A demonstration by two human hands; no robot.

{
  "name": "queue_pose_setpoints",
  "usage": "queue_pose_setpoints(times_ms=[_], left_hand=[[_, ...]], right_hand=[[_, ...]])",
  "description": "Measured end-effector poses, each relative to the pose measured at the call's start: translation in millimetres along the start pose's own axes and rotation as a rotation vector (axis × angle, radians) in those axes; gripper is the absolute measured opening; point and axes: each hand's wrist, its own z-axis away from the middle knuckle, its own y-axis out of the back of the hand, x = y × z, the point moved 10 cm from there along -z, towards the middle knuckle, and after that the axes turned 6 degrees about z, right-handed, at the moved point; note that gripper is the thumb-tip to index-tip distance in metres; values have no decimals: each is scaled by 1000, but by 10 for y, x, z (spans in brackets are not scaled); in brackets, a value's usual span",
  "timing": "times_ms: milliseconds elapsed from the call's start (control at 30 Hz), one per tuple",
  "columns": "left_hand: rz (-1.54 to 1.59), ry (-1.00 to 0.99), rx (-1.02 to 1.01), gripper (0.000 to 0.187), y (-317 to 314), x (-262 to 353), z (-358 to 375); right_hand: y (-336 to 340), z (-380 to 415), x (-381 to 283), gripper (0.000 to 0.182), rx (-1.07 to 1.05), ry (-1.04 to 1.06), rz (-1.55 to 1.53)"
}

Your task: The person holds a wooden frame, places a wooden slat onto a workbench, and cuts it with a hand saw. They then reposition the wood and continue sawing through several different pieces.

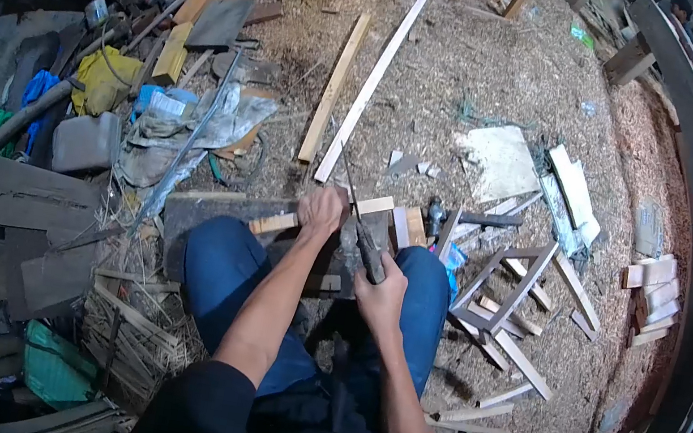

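Wrapped round the dark handle of a saw (369, 255) is my right hand (381, 295), between my knees. The narrow saw blade points forward and slightly left, away from me. My left hand (323, 208) is closed on a short light wood strip (275, 223), which lies crosswise over a dark board (225, 212) in front of my knees. The blade crosses the strip just right of my left hand. A long pale strip (384, 64) runs away from me, its near end close to my left hand.
A hammer (473, 218) lies right of my right knee, beside a small wooden frame (503, 287) and scattered offcuts. Another long strip (334, 88) lies ahead. At left are a grey jerrycan (86, 144) and a yellow cloth (105, 79). Shavings cover the ground.
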Motion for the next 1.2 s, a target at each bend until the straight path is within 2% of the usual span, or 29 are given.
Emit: queue_pose_setpoints(times_ms=[67,133,200,233,267,400,467,533,600,667,700,767,867,967,1000,1033,1100,1200], left_hand=[[-6,17,15,32,91,40,-9],[58,96,-49,32,81,52,28],[22,33,-54,33,-16,19,15],[19,23,-98,32,50,94,0],[15,22,-152,31,102,151,63],[16,95,-157,30,-65,-9,43],[29,89,-122,31,18,14,-2],[32,88,-159,31,-48,14,-4],[26,59,-113,33,-30,16,9],[25,72,-111,34,-41,-13,37],[30,81,-102,35,-47,-38,30],[35,92,-132,36,-113,-67,-42],[5,109,-108,30,35,37,-26],[-43,43,-152,31,0,48,2],[-70,1,-169,32,-43,63,25],[-65,12,-161,33,-2,64,44],[-44,39,-110,34,146,130,-41],[13,81,-96,35,70,72,-32]], right_hand=[[88,280,37,15,65,69,-49],[257,484,50,14,64,9,-30],[236,494,160,15,-3,-95,-18],[205,363,44,16,38,25,-39],[78,209,85,17,61,50,-3],[94,177,0,17,14,15,-12],[210,301,4,16,0,34,23],[291,524,122,16,-51,-42,51],[166,362,112,13,-27,-44,56],[-1,75,-25,9,75,126,0],[-32,63,-56,9,72,129,-2],[-21,25,-50,10,79,70,36],[408,573,75,16,0,28,-1],[330,462,136,17,-64,-40,66],[260,260,-87,15,45,201,21],[77,86,-3,15,4,120,28],[51,43,-117,16,14,131,19],[278,454,5,18,-19,38,46]])
